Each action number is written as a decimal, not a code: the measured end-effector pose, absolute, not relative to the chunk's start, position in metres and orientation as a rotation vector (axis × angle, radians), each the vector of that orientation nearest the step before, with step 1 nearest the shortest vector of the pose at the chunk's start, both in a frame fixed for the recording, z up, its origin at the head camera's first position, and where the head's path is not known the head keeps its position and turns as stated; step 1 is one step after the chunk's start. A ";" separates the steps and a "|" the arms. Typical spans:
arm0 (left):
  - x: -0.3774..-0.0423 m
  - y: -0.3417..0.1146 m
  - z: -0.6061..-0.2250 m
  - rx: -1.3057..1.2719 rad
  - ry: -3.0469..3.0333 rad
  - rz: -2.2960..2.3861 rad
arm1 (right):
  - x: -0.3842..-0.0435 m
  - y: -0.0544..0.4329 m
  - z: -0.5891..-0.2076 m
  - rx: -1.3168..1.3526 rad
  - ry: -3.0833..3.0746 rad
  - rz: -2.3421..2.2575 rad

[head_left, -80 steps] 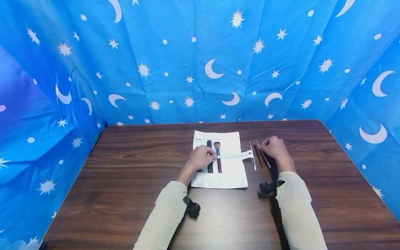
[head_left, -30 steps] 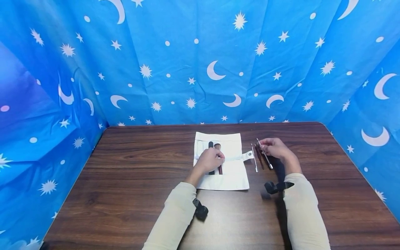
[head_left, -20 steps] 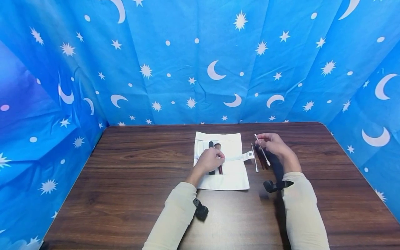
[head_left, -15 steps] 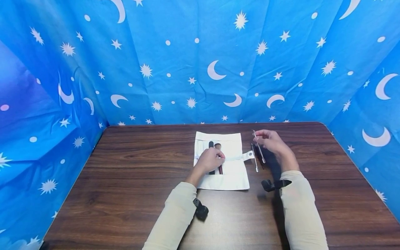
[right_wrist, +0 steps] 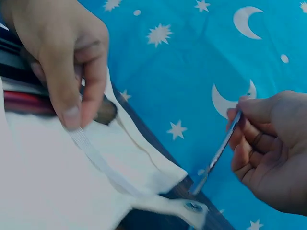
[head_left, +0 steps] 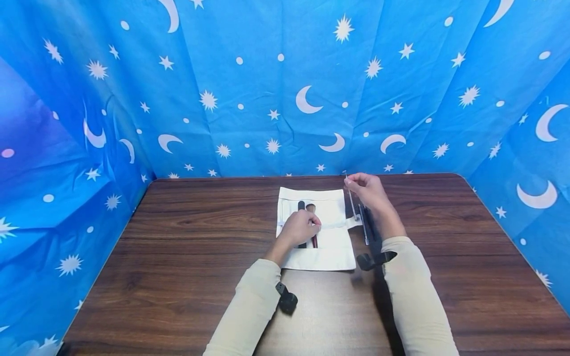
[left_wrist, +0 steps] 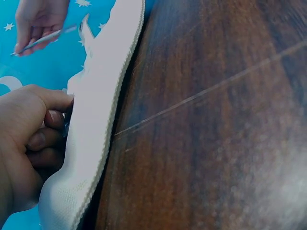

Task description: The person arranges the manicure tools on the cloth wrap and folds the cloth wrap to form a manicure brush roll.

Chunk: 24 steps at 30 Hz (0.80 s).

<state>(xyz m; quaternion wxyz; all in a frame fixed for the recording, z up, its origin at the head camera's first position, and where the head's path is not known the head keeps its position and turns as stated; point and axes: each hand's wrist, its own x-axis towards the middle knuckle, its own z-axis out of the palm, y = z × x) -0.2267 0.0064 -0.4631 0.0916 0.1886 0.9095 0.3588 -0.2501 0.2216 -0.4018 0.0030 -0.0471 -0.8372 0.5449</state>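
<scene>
An opened white fabric pouch (head_left: 329, 257) lies on the table, holding a black stick-shaped tool (head_left: 301, 204) and a makeup brush (head_left: 310, 207) with a red handle. My left hand (head_left: 299, 228) lies over these tools, thumb and index finger pinching the pouch's elastic band (right_wrist: 98, 158) beside the brush. Just off the pouch's upper right corner, my right hand (head_left: 368, 191) pinches a slim metal cuticle pusher (right_wrist: 218, 155) near its upper end. The pusher tilts downward, its lower end overlapping the snap tab (head_left: 355, 222) in the head view.
Right of the pouch, another slim silver tool (head_left: 364, 228) lies on the wooden table (head_left: 191, 237); darker tools beside it are mostly hidden by my right forearm and wrist camera (head_left: 371, 261). A blue star-and-moon curtain (head_left: 258, 89) stands behind the table.
My left hand has shifted right along the band, over the brush. My right hand has lifted the cuticle pusher from among the tools on the right and carried it left to the pouch's edge.
</scene>
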 end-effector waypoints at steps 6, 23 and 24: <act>-0.228 0.007 -0.464 0.558 2.720 1.050 | -0.256 0.203 -0.406 -0.067 -2.555 1.701; -0.228 0.007 -0.464 0.567 2.732 1.034 | -0.266 0.175 -0.430 -0.163 -2.605 1.731; -0.228 0.007 -0.464 0.571 2.733 1.032 | -0.267 0.175 -0.431 -0.168 -2.613 1.726</act>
